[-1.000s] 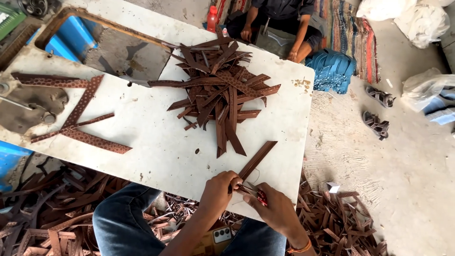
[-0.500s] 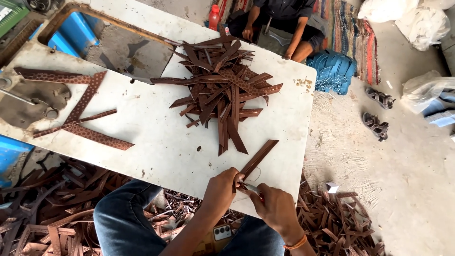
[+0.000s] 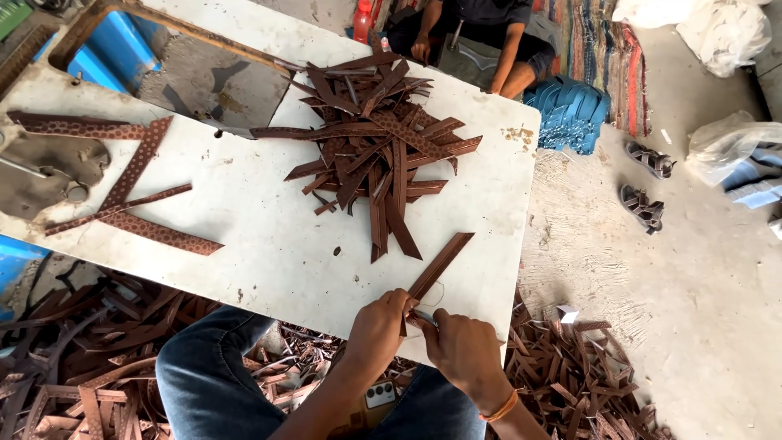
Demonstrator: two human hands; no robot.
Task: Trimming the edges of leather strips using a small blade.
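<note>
A: How was the grip on that piece?

B: The left hand (image 3: 376,330) was closed around the near end of a brown leather strip (image 3: 438,266), pinching it at the table's near edge. The right hand (image 3: 464,352) was closed too, on a small tool with a pale tip; I couldn't tell what kind, the fingers hid most of it. It met the strip's end right beside the left fingers.

A: And where did the strip lie?

B: It slanted up and away from the hands over the white table (image 3: 269,244), its far end pointing toward the pile of strips (image 3: 376,143) heaped in the table's middle, but not touching it.

A: How much looked done?

B: Hard to judge. The pile was large and loosely crossed. To the left lay a few longer patterned strips (image 3: 122,191), apart from the pile. On the floor, brown offcuts (image 3: 570,375) lay thick on both sides of the person's jeans-clad knee (image 3: 204,367). I'd judge plenty had been handled, with the pile possibly still to go, though I couldn't say which heap was finished.

A: Anyone else there?

B: Another person (image 3: 481,33) sat beyond the table, beside a stack of blue pieces (image 3: 570,114).
</note>
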